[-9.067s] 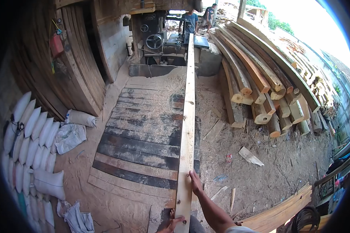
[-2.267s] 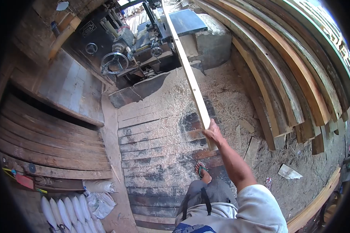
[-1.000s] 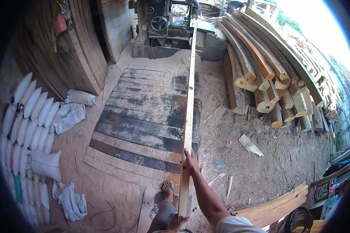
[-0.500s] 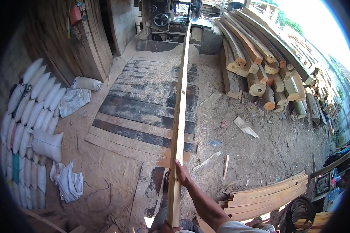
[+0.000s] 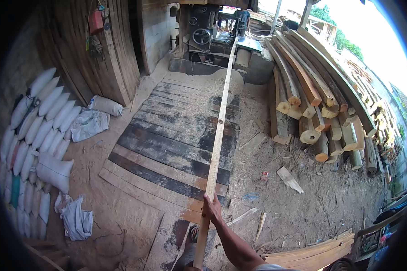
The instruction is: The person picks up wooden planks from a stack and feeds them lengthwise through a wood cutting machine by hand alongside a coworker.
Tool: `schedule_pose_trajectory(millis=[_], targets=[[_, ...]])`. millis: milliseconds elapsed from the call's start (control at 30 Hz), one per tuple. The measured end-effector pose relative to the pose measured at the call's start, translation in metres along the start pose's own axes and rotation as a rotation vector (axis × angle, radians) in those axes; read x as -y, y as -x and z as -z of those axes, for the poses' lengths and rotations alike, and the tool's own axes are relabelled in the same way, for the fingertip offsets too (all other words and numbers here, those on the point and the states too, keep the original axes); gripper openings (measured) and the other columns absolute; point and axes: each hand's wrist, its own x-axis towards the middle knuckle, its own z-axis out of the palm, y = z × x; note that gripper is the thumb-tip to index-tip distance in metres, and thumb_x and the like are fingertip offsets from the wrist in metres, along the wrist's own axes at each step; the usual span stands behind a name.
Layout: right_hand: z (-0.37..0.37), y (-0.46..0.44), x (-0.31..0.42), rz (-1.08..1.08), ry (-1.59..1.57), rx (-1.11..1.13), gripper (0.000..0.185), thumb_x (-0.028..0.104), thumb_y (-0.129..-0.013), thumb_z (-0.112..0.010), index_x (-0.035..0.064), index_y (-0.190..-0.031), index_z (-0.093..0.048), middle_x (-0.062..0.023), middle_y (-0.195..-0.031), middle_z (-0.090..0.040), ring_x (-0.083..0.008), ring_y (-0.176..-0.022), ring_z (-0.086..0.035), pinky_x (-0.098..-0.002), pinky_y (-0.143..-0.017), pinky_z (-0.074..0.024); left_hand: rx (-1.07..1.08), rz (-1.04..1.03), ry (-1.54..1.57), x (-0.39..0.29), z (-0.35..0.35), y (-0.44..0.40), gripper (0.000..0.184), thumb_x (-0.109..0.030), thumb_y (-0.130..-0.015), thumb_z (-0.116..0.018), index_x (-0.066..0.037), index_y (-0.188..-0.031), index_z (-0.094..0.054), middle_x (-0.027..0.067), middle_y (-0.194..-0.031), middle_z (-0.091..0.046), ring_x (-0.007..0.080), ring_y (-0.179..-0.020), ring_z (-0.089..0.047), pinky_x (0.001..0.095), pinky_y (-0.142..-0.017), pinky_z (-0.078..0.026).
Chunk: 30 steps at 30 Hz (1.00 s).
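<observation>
A long board (image 5: 220, 122) is held out toward the machine (image 5: 209, 20), its far end at the machine's table (image 5: 249, 44) and its near end at the bottom edge of the head view. The board is gripped from the side by the right hand (image 5: 213, 208), with the thumb laid along its upper face and the fingers closed at its edge. The near end is met by the left hand (image 5: 192, 269), of which only a sliver is seen; how its fingers are set cannot be told.

Between the machine and the hands, the ground is covered by dark slats (image 5: 167, 140), strewn with sawdust. Beside the near part of the board, a sandalled foot (image 5: 194, 232) is seen. To the right of the machine, logs (image 5: 303, 86) are piled, cut ends facing the viewer. Well to the left and nearer than the machine, white sacks (image 5: 54, 108) are stacked. Behind the machine, another person in blue (image 5: 244, 18) is partly seen. At the lower right, well apart from the machine, more planks (image 5: 312, 255) are laid.
</observation>
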Motion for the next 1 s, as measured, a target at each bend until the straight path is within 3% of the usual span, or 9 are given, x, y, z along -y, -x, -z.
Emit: schedule_pose_trajectory(millis=[67,267,400,533,567,600,633,833,1000], targets=[[0.0,-0.032,0.04,-0.137,0.007,-0.008,0.056,0.037,-0.099,-0.065,0.0196,-0.148,-0.043,-0.003,-0.078,-0.056,-0.0137,-0.06,-0.059,-0.0309,-0.049,-0.0488,0.012,0.004,0.007,-0.036,-0.012,-0.025,0.035,-0.014,-0.078,-0.076,-0.003,-0.109,-0.064,0.0064,-0.081,-0.062,0.0192,-0.071,-0.06,0.0338,-0.064,-0.052],[-0.006,-0.173,0.06,0.059,0.111,-0.068,0.053,0.038,-0.099,-0.063,0.0192,-0.146,-0.045,-0.0038,-0.08,-0.058,-0.0145,-0.059,-0.059,-0.0313,-0.051,-0.0503,0.065,-0.008,0.007,-0.13,-0.036,-0.099,0.035,-0.011,-0.078,-0.074,-0.003,-0.111,-0.064,0.0067,-0.082,-0.061,0.0203,-0.071,-0.06,0.0352,-0.064,-0.053],[-0.006,-0.265,0.099,-0.008,0.098,-0.059,0.052,0.041,-0.098,-0.064,0.0182,-0.143,-0.05,-0.0042,-0.078,-0.059,-0.014,-0.062,-0.06,-0.0322,-0.053,-0.0504,0.103,-0.02,-0.006,-0.194,-0.047,-0.158,0.035,-0.009,-0.079,-0.073,-0.003,-0.112,-0.063,0.0069,-0.083,-0.061,0.021,-0.071,-0.06,0.0361,-0.064,-0.053],[-0.015,-0.368,0.143,0.038,0.186,-0.149,0.052,0.042,-0.097,-0.065,0.0151,-0.14,-0.052,-0.0037,-0.089,-0.064,-0.014,-0.081,-0.062,-0.0312,-0.071,-0.0513,0.137,-0.078,-0.01,-0.267,-0.059,-0.242,0.036,-0.007,-0.079,-0.071,-0.003,-0.114,-0.063,0.0072,-0.083,-0.06,0.0217,-0.071,-0.059,0.037,-0.064,-0.054],[-0.009,-0.398,0.157,-0.051,0.166,-0.023,0.068,0.051,-0.095,-0.065,0.0197,-0.151,-0.043,-0.0085,-0.105,-0.069,-0.0185,-0.093,-0.064,-0.0338,-0.081,-0.0518,0.142,-0.109,-0.009,-0.282,-0.062,-0.267,0.036,-0.006,-0.079,-0.071,-0.003,-0.114,-0.063,0.0072,-0.083,-0.06,0.0219,-0.071,-0.059,0.0372,-0.064,-0.054],[-0.009,-0.422,0.168,-0.026,0.15,-0.04,0.068,0.051,-0.095,-0.065,0.0198,-0.151,-0.043,-0.0086,-0.104,-0.069,-0.0185,-0.091,-0.065,-0.0338,-0.08,-0.052,0.141,-0.142,0.003,-0.298,-0.066,-0.289,0.036,-0.006,-0.079,-0.071,-0.003,-0.114,-0.063,0.0073,-0.083,-0.06,0.022,-0.071,-0.059,0.0374,-0.064,-0.054],[-0.014,-0.457,0.187,0.024,0.126,-0.051,0.068,0.051,-0.094,-0.065,0.0199,-0.15,-0.044,-0.0088,-0.103,-0.069,-0.0186,-0.09,-0.065,-0.0338,-0.079,-0.0522,0.068,-0.235,-0.106,-0.34,-0.077,-0.315,0.037,-0.005,-0.077,-0.071,-0.003,-0.114,-0.063,0.0072,-0.083,-0.06,0.0215,-0.069,-0.059,0.0366,-0.063,-0.054],[-0.002,-0.639,0.286,0.019,0.133,-0.08,0.056,0.044,-0.097,-0.065,0.018,-0.145,-0.05,-0.0039,-0.09,-0.065,-0.0131,-0.078,-0.061,-0.0312,-0.068,-0.0519,0.22,0.015,0.116,-0.504,-0.134,-0.422,0.046,-0.008,-0.079,-0.074,-0.002,-0.123,-0.065,0.009,-0.096,-0.065,0.0218,-0.078,-0.062,0.0369,-0.067,-0.056],[0.0,-0.789,0.364,-0.043,0.131,-0.048,0.055,0.044,-0.098,-0.065,0.0173,-0.144,-0.052,-0.0043,-0.096,-0.065,-0.0127,-0.082,-0.061,-0.0317,-0.071,-0.0522,-0.043,0.139,-0.079,-0.689,-0.224,-0.45,0.035,-0.022,-0.088,-0.071,-0.004,-0.118,-0.067,0.0108,-0.102,-0.068,0.0241,-0.092,-0.065,0.0428,-0.078,-0.056]])
